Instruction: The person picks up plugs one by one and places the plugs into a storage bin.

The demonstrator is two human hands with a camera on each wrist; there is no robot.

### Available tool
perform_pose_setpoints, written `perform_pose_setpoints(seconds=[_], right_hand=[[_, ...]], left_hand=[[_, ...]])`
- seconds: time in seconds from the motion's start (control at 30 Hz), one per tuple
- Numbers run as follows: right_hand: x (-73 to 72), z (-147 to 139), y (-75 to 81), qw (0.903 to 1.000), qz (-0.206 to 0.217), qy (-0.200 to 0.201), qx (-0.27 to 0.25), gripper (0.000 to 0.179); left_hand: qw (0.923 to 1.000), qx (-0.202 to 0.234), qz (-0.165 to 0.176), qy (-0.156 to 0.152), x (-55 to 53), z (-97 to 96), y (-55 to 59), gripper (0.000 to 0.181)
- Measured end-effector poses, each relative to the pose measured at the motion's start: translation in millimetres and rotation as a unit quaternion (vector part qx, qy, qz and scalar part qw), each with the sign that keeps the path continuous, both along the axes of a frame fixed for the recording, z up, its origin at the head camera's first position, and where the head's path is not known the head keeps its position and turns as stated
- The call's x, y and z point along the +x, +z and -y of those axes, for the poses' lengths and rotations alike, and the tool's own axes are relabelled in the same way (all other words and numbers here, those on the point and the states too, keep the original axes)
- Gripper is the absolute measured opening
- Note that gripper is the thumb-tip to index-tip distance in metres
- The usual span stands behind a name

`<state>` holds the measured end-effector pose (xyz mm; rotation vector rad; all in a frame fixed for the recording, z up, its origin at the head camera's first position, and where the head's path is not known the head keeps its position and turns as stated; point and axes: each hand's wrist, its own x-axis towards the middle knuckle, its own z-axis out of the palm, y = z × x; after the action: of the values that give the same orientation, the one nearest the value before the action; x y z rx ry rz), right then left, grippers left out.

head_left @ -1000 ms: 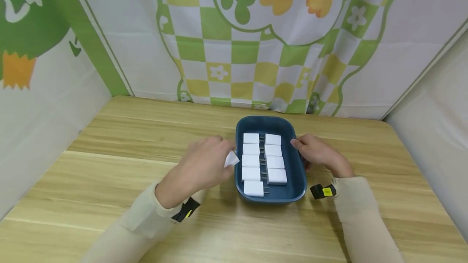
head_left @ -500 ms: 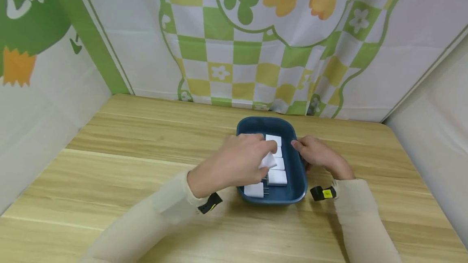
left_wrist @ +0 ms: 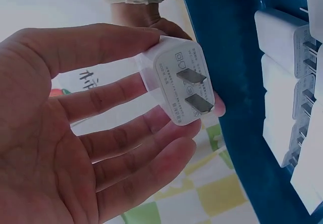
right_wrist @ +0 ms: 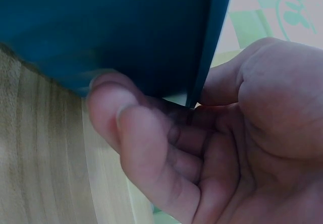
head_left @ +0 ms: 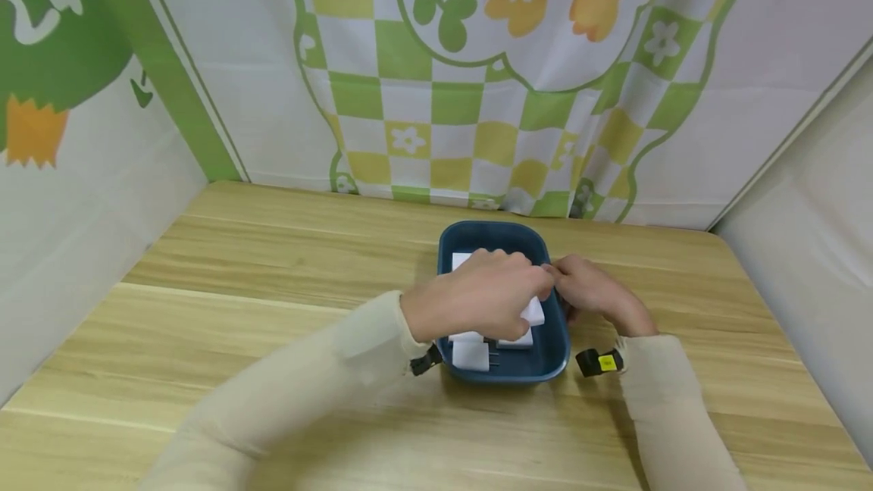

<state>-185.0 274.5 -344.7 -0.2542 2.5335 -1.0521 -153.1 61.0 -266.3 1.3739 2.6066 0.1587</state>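
Observation:
Over the dark blue plastic bin [head_left: 549, 358], my left hand [head_left: 480, 294] pinches a white charger plug [left_wrist: 174, 70] between thumb and fingers. In the left wrist view its two flat metal prongs face the camera, and small print covers that face. Several more white charger plugs [left_wrist: 280, 88] lie in rows inside the bin, prongs toward the middle; the left hand hides most of them in the head view. My right hand [head_left: 593, 290] holds the bin's right side, thumb at the rim and fingers curled along the outer wall [right_wrist: 126, 27].
The bin stands on a wood-grain table [head_left: 239, 248], toward its back edge. Behind it hangs a curtain [head_left: 409, 97] with green and yellow checks. White cloth walls [head_left: 811, 173] flank the table on both sides.
My left hand has moved rightward from beside the bin's left rim to over its right part, carrying the charger plug. The right hand has kept its hold on the bin.

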Motion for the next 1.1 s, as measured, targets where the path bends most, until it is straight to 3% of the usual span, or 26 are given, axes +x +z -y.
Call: perform_pose_setpoints(seconds=[0.33, 0.63, 0.8, 1.1], right_hand=[[-0.3, -1.0, -0.3, 0.9998, 0.006, 0.007, -0.016, 0.038], [0.2, -2.2, 0.0, 0.9997, 0.002, 0.012, -0.023, 0.039], [0.1, -2.8, 0.5, 0.9996, -0.003, 0.018, -0.022, 0.034], [-2.0, -3.4, -0.9, 0.9995, -0.013, 0.027, -0.006, 0.045]], left_hand=[[0.9987, -0.035, 0.036, -0.012, -9.0, -13.1, -4.0, 0.03], [0.9949, -0.086, 0.036, -0.038, -11.0, -31.3, -8.5, 0.012], [0.9924, -0.106, 0.041, -0.047, -12.7, -37.7, -12.3, 0.011], [0.9889, -0.122, 0.068, -0.05, -16.3, -42.3, -24.9, 0.021]])
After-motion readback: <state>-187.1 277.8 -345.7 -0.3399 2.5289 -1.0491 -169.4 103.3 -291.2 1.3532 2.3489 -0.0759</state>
